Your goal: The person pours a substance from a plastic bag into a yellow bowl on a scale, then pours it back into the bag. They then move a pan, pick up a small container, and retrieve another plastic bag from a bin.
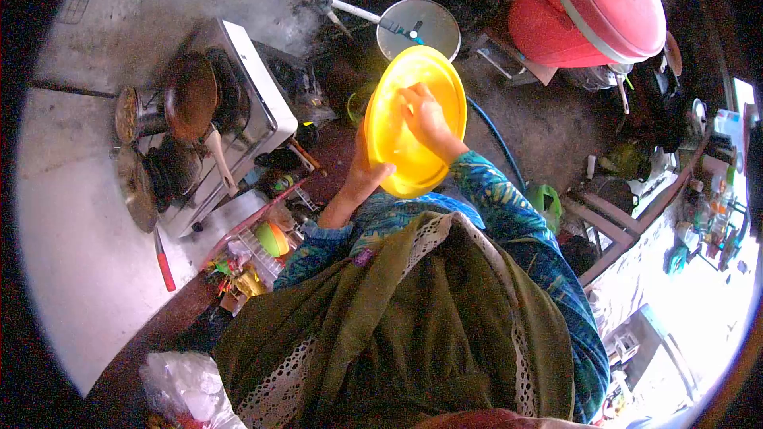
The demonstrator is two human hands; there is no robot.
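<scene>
A shiny yellow plastic plate [409,160] is held up in front of my body, tilted with its inside towards me. My left hand [362,179] grips its left rim, the thumb over the edge and the fingers hidden behind. Inside the plate is my right hand [429,121], its fingers bent and bunched against the surface. Whether anything sits between those fingers I cannot make out. Just beyond the plate stands a round grey tub [433,20], with a white pipe and tap [393,25] reaching over it.
A big red lidded bucket [548,28] stands at upper right. A blue hose [497,135] runs along the dark floor. On the left, pans [191,95] hang beside a white-edged stand [258,79]. A dish rack [258,250] with a green bowl [272,238] lies near my left elbow.
</scene>
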